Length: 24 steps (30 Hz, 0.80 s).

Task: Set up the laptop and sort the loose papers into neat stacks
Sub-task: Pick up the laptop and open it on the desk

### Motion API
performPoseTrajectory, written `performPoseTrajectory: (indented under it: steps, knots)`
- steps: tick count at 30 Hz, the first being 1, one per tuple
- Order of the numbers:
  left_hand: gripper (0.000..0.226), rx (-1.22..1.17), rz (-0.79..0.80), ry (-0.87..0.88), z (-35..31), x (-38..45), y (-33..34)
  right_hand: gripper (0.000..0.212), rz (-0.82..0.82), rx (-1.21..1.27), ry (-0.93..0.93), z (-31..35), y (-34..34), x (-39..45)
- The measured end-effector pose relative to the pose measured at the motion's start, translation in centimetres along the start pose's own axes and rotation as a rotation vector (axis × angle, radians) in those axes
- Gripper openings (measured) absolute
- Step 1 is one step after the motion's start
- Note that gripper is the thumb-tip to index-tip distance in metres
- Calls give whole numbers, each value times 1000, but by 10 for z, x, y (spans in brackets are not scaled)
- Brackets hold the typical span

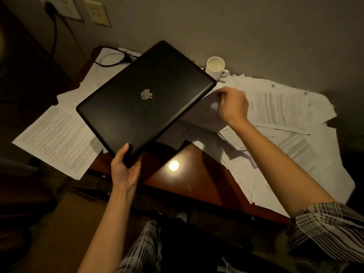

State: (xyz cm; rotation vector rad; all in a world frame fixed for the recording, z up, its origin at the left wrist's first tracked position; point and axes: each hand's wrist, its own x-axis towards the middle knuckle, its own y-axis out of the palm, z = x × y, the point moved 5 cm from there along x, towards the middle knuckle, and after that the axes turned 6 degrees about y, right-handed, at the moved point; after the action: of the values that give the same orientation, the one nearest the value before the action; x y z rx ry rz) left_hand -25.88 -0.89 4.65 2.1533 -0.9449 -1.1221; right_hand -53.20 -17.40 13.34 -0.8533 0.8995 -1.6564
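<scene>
My left hand (126, 170) holds the closed laptop (145, 99) by its near corner, thumb on the lid, fingers curled under the base; the grip is clamped on that corner alone. The machine hangs tilted above the worktop (189, 180), filling the centre of the frame, its far corner reaching toward the white mug (215, 67) at upper centre. One-corner support of a wide slab is marginal, in my judgement: the weight levers against the thumb, so I should keep the wrist firm and the lift short.

My right hand (233, 107), right of centre, has its fingers curled on a loose sheet (204, 113) just under the laptop's right edge. The hand is blurred; I take it to be pinching the paper, though the contact is not sharp.

Loose papers (283, 111) cover the right and left of the worktop in disorder; only a bare brown patch near the lower centre shows wood. A black cable (110, 60) lies at upper left, running up to a wall socket (59, 6).

Recommended: draw the sheets clear of the bare patch first, widen it toward the cable, then lower the laptop flat with the second hand assisting, hinge away from me. Keep the far corner off the mug. Sorting follows once the laptop is seated.
</scene>
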Motion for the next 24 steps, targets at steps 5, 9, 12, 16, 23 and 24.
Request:
performPoseTrajectory:
  steps: [5,9,12,16,23,24]
  knots:
    - [33,10,89,-14,5,-1,16,22,-156,503,617,-96,-37,26]
    - [36,29,81,-50,16,0,15,37,-104,731,945,-172,-27,18]
    - [36,68,92,-61,22,0,13,46,119,288,1155,-239,12,3]
    - [38,106,113,-103,28,1,3,58,93,464,1248,-252,41,-6]
    - [48,342,211,-259,25,8,-44,54,521,1221,945,-161,41,-67]
    - [48,373,225,-284,24,8,-52,61,663,1272,907,-148,42,-79]
